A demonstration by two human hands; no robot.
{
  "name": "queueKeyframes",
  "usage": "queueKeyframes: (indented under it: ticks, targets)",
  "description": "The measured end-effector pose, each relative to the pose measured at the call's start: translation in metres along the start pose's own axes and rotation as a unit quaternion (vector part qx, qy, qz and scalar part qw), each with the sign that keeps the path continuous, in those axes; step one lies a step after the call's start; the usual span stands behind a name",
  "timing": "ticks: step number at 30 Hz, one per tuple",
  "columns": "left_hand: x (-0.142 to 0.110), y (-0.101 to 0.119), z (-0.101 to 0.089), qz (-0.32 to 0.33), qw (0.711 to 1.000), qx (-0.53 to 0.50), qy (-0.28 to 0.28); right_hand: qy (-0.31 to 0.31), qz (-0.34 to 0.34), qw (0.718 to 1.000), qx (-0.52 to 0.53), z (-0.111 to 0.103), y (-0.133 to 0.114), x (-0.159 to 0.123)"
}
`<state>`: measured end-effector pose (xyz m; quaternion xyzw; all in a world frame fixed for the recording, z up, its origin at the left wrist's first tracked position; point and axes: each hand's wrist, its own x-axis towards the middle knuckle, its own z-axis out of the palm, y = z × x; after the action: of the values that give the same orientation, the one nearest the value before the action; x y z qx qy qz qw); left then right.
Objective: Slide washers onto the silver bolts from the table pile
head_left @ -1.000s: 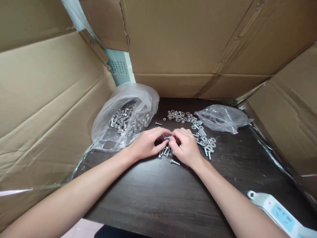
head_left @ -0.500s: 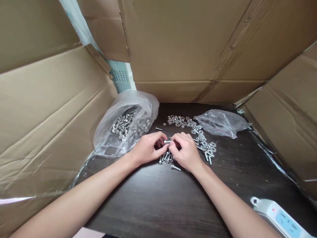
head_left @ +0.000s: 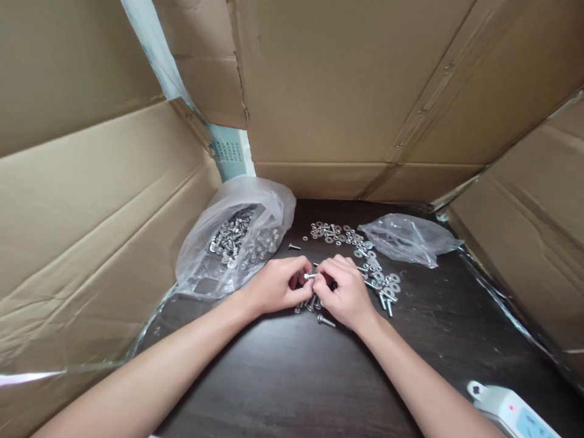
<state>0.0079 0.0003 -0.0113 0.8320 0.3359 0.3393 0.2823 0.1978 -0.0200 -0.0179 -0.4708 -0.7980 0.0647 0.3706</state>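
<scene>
Cardboard sheets [head_left: 347, 91], large, brown and creased, stand on three sides of the work area as a surround that would keep small parts from rolling off. Table [head_left: 292, 377], dark wood grain, carries everything else. Clear plastic bag [head_left: 237, 234], large, at the left, mouth open toward the middle, with a heap of metal bolts inside within reach of the left hand. Second plastic bag [head_left: 408, 237], smaller and flattened, at the right rear, seemingly near empty. Power strip [head_left: 511, 413], white, at the near right corner, well apart from the work. Washers [head_left: 360, 252], a loose scatter running from the rear centre down to just beside the right hand. Loose bolts [head_left: 314, 307], a small cluster lying under and just in front of the two hands. Left hand [head_left: 278, 286], fingers closed, pinching one end of a single bolt [head_left: 310, 276]. Right hand [head_left: 344, 292], fingers curled shut on the other end of the same bolt, which is held level just above the table between both sets of fingertips, a grip that steadies so small a part.
</scene>
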Motion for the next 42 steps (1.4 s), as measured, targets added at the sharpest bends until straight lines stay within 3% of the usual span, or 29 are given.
queueKeyframes:
  ticks: [8,18,35,42]
  targets:
    - [-0.0003,-0.0030,-0.0002,-0.023,0.999,-0.010,-0.030,0.008,-0.002,1.000,0.017,-0.0007,0.0008,-0.0015]
    - [-0.0006,-0.0052,-0.0011,-0.015,0.999,0.028,-0.015,-0.006,0.028,0.998,0.062,-0.0034,0.0007,-0.0010]
    - [0.0012,-0.0031,-0.0018,-0.057,0.993,0.100,-0.010,-0.008,0.011,1.000,0.021,-0.0020,0.0015,-0.0010]
    - [0.0001,-0.0042,-0.0017,-0.048,0.995,0.087,-0.011,0.023,0.017,0.999,0.033,-0.0038,0.0005,-0.0013]
